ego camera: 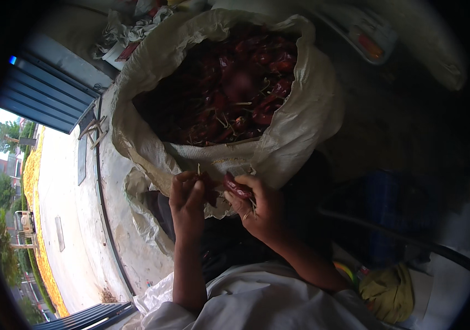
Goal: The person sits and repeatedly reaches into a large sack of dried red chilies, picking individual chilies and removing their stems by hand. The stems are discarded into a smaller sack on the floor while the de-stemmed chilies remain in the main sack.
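A large white woven sack (309, 103) stands before me with its rim rolled open. It holds a heap of dark red dried chili peppers (222, 90), some with pale stems. Just below the near rim, my left hand (188, 198) grips a dried chili pepper (210, 192) whose stem points up between thumb and fingers. Close to its right, my right hand (257, 202) is closed on another glossy red chili pepper (237, 187); thin pale stems show at its palm. Both hands are above my lap, near the sack's folded edge.
Another pale sack (140, 206) lies left of my legs. A white bucket (115, 55) with crumpled plastic stands at the upper left. Beyond the doorway threshold (103, 206) is a small wooden stool (92, 132). An olive cloth bundle (387, 293) is at lower right.
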Tool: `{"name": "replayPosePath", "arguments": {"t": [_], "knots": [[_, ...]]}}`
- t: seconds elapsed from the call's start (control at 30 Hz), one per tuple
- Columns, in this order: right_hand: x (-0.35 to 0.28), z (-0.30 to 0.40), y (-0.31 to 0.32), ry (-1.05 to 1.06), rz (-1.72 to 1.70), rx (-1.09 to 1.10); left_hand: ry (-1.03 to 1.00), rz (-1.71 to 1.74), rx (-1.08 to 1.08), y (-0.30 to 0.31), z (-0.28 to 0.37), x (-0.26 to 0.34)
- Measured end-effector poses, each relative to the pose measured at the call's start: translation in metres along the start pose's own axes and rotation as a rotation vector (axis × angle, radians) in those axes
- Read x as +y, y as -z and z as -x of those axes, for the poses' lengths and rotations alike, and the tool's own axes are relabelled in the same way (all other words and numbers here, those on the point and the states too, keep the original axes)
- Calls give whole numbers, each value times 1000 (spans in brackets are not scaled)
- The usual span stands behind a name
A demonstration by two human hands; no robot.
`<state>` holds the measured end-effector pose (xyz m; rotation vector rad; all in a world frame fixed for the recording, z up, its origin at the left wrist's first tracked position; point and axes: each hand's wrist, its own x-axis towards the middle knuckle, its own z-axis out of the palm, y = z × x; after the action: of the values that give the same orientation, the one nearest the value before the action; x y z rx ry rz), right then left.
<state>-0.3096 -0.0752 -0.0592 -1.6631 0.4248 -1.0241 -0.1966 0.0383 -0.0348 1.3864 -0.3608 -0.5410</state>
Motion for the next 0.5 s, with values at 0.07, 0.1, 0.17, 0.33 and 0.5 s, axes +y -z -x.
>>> {"name": "replayPosePath", "arguments": {"t": [0.07, 0.1, 0.17, 0.33, 0.5], "knots": [[-3, -1, 8, 121, 165, -61, 67, 107, -5, -4, 4, 1], [-3, -1, 10, 163, 248, -100, 116, 152, 3, -8, 4, 1], [-1, 0, 12, 262, 491, -280, 176, 289, -27, -13, 10, 2], [6, 4, 4, 549, 602, -260, 98, 121, 17, -21, 11, -3], [-5, 14, 14, 374, 316, -342, -3, -80, 63, -18, 13, -11]]}}
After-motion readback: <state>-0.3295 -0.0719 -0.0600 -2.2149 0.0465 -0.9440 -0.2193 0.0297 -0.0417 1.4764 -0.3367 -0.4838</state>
